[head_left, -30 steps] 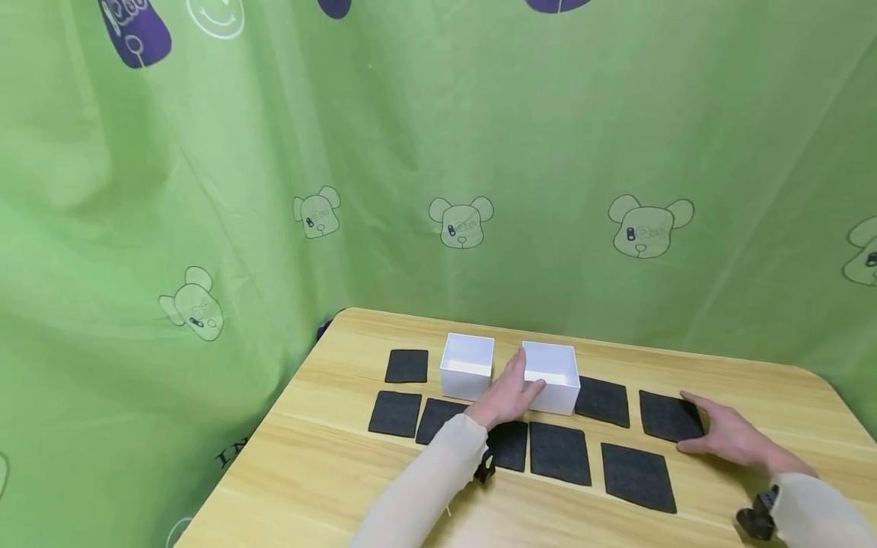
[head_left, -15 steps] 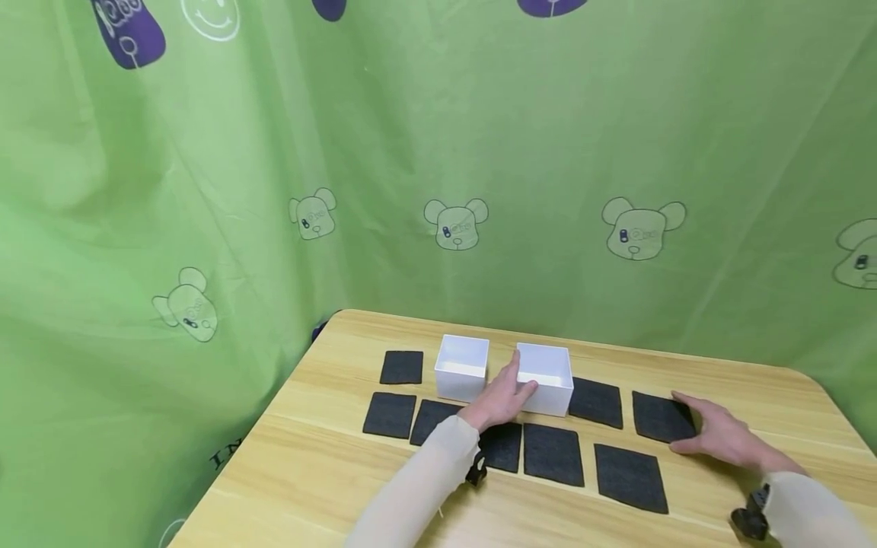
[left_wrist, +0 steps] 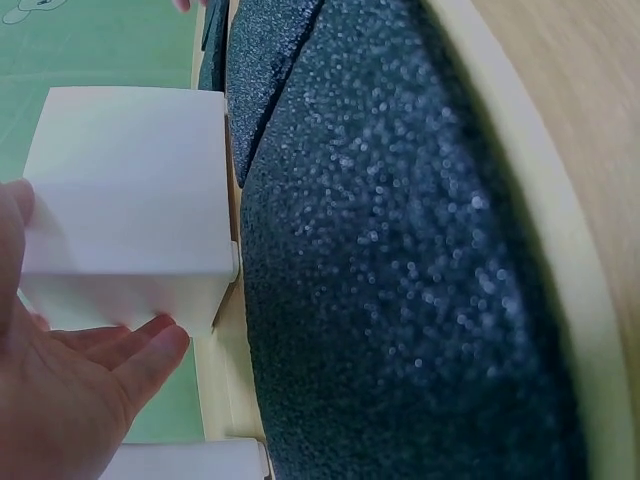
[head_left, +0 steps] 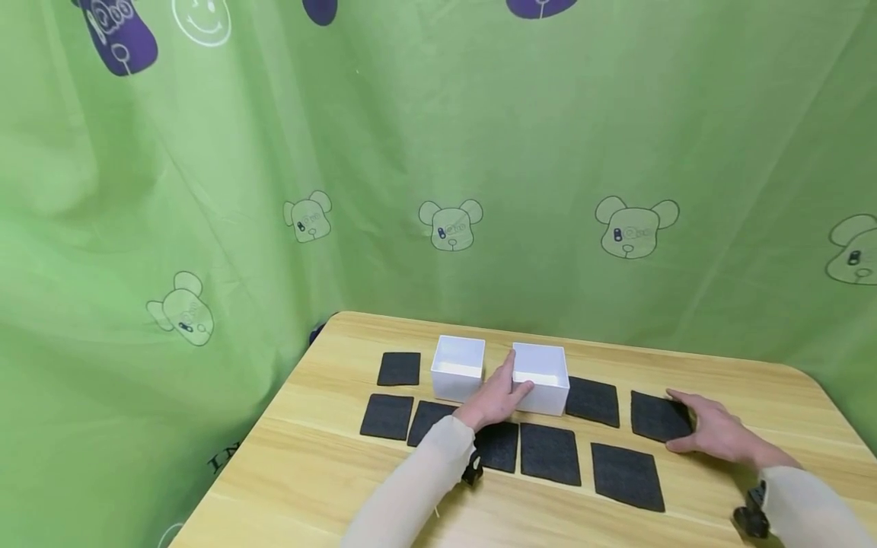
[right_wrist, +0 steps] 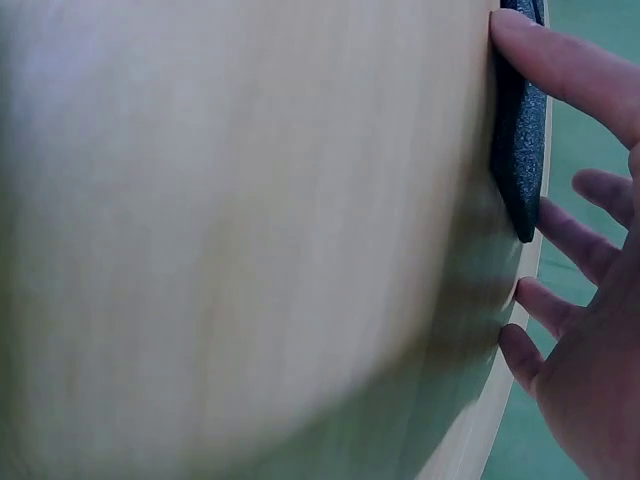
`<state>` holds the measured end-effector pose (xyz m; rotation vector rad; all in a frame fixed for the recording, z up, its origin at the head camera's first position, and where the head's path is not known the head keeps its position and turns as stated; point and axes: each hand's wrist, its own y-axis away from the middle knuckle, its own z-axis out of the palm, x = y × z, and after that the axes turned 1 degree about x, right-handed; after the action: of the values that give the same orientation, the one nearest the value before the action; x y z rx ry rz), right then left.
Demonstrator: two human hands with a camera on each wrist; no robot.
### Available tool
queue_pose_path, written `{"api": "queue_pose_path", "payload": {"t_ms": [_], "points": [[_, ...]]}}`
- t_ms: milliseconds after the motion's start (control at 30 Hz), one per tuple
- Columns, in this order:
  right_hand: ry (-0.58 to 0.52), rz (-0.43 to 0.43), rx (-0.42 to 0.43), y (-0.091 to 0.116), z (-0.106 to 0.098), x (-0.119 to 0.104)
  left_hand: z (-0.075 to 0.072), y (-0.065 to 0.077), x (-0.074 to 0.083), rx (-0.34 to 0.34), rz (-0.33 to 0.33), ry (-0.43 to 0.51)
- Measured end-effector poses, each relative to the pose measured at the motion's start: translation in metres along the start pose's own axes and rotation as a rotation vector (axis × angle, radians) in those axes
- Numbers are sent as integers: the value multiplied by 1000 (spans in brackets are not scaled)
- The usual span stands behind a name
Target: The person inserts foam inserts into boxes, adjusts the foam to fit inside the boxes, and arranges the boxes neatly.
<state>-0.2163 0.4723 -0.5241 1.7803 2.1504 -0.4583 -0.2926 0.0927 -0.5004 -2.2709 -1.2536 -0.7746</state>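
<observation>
My left hand [head_left: 492, 397] lies along the left side of the right-hand white box [head_left: 544, 399], its thumb over the front face. Seen from the left wrist, the extended fingers [left_wrist: 150, 365] touch the white box [left_wrist: 125, 180]. At the right, my right hand [head_left: 715, 430] spreads its thumb and fingers at the right edge of a flat black square [head_left: 656, 415]. From the right wrist, the thumb [right_wrist: 560, 65] meets one corner of this dark square [right_wrist: 520, 150] and a fingertip is at another corner.
A second white box [head_left: 457, 380] stands left of my left hand. Several black squares, such as one at the front [head_left: 626, 477] and one at the far left [head_left: 399, 368], lie on the wooden table [head_left: 288, 464]. A green curtain [head_left: 384, 137] hangs behind it.
The head view has shifted slightly, so everything sits a little further left in it. Both hands keep their places at the box and the black square.
</observation>
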Motion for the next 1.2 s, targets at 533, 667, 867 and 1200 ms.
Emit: {"api": "queue_pose_path", "payload": {"t_ms": [533,667,867,1200], "points": [[0,-39,85,3,2,2,1,0,1,-9,9,-33],[0,-43,88,2,4,0,1,1,0,-12,9,-36],[9,-35,83,1,4,1,1,1,-2,-15,23,-44],[-2,-22,107,0,1,-1,2,-3,-5,2,19,-45]]}}
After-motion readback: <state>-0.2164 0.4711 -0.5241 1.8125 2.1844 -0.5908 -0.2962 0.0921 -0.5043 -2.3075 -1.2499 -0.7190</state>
